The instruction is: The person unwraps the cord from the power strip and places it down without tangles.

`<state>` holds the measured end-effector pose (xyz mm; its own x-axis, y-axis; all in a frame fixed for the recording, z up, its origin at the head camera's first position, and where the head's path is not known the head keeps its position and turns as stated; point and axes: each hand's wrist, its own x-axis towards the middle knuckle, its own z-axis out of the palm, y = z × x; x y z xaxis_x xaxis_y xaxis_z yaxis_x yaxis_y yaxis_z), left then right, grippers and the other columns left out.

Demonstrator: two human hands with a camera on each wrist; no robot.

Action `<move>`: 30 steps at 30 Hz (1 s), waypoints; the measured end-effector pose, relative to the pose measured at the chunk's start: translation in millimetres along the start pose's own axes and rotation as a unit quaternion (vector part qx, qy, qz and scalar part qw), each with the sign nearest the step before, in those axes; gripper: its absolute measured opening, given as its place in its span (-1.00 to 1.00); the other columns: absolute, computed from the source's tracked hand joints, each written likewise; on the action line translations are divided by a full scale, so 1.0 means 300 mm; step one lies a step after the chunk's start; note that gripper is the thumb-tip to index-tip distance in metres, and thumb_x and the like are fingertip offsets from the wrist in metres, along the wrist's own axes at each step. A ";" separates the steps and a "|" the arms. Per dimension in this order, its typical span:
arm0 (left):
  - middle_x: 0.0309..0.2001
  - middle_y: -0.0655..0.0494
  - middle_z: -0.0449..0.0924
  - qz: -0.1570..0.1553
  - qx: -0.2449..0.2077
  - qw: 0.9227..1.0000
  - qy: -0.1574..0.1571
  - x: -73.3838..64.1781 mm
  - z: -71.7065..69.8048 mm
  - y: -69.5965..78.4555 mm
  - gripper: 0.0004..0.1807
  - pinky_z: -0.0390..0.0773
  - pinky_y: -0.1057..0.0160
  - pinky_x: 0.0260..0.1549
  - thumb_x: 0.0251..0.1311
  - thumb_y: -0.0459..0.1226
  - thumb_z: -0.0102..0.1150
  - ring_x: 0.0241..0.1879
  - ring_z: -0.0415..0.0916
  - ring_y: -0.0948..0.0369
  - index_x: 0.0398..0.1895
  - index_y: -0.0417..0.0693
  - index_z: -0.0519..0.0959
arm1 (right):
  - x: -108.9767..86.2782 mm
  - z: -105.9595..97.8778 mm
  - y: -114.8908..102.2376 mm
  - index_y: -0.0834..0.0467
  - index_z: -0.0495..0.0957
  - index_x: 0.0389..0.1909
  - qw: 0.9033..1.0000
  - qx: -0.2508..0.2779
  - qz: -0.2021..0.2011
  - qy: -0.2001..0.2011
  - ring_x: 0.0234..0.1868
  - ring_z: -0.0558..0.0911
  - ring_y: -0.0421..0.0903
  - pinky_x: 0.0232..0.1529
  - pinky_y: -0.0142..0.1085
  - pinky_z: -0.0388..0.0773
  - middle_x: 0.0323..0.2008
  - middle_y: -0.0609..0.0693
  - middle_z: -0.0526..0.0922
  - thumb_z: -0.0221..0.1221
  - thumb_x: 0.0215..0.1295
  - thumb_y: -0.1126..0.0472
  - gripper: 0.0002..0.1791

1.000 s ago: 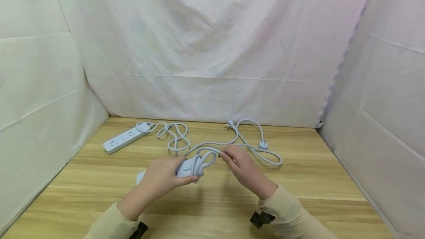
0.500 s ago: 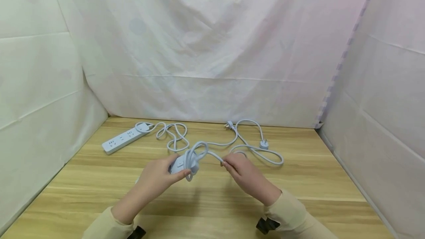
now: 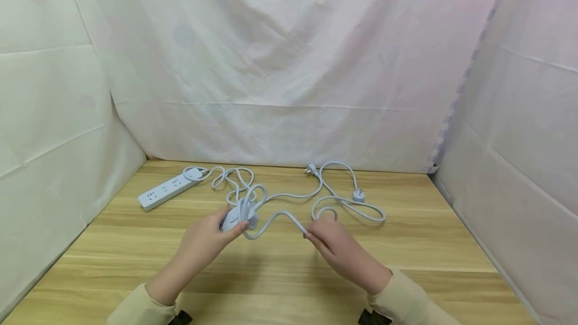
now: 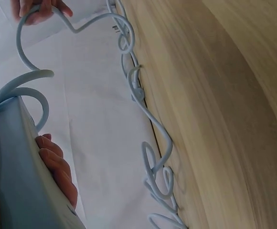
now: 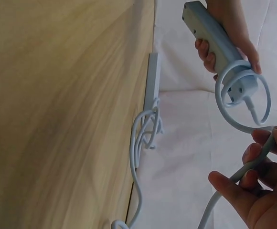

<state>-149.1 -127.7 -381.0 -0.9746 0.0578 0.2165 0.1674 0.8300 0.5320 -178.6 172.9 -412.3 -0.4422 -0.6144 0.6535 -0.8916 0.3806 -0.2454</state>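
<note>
My left hand [image 3: 200, 239] grips a white power strip [image 3: 231, 218] above the table, its thumb along the near side at the cord end. Loops of the strip's cord [image 3: 257, 237] wind around that end, as the right wrist view also shows on the strip [image 5: 214, 36]. To the right, my right hand [image 3: 340, 252] holds the cord a short way from the strip, and a slack bend hangs between the two hands. Past the right hand the cord runs back to the table. In the left wrist view the strip [image 4: 19, 162] hides part of the left hand.
A second white power strip [image 3: 167, 189] lies at the back left, its tangled cord [image 3: 247, 170] beside it. Two plugs, one [image 3: 311, 169] near the back edge and one [image 3: 358, 195] farther right, lie among cord loops. White cloth [image 3: 289, 64] encloses the wooden table [image 3: 280, 290].
The left hand has moved left with the power strip. The right hand has shifted slightly right and nearer, and more cord now spans between the hands as the loops around the strip loosen.
</note>
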 end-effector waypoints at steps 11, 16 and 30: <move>-0.38 0.14 0.59 -0.012 0.014 1.000 -0.009 0.004 0.017 -0.031 -0.37 0.36 0.21 -0.58 0.19 0.25 0.12 -0.51 0.41 0.23 0.03 -0.06 0.59 | -0.024 -0.044 -0.043 0.05 0.51 -0.26 0.999 0.019 -0.039 0.013 -0.36 0.33 -0.24 -0.28 -0.39 0.29 -0.42 -0.21 0.42 0.03 0.46 0.29 -0.88; -0.40 0.17 0.58 -0.014 0.023 0.999 -0.017 0.009 0.025 -0.041 -0.38 0.36 0.21 -0.59 0.18 0.27 0.11 -0.51 0.40 0.24 -0.02 -0.04 0.60 | -0.024 -0.064 -0.058 0.06 0.51 -0.24 0.999 0.031 -0.032 0.009 -0.34 0.34 -0.24 -0.30 -0.39 0.32 -0.40 -0.21 0.43 0.05 0.43 0.36 -0.86; -0.53 0.20 0.43 -0.014 0.071 0.997 -0.025 0.000 0.037 -0.052 -0.19 0.30 0.21 -0.62 -0.24 0.42 0.30 -0.56 0.34 0.20 -0.18 -0.05 0.51 | 0.001 -0.098 -0.063 0.08 0.49 -0.22 0.999 0.028 -0.006 0.018 -0.33 0.34 -0.22 -0.28 -0.36 0.32 -0.40 -0.20 0.42 0.08 0.37 0.42 -0.84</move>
<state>-153.3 -134.5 -398.3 -0.9855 0.0580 0.1595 0.1202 0.9020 0.4147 -158.9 185.9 -386.4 -0.4286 -0.5936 0.6811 -0.9013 0.3333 -0.2767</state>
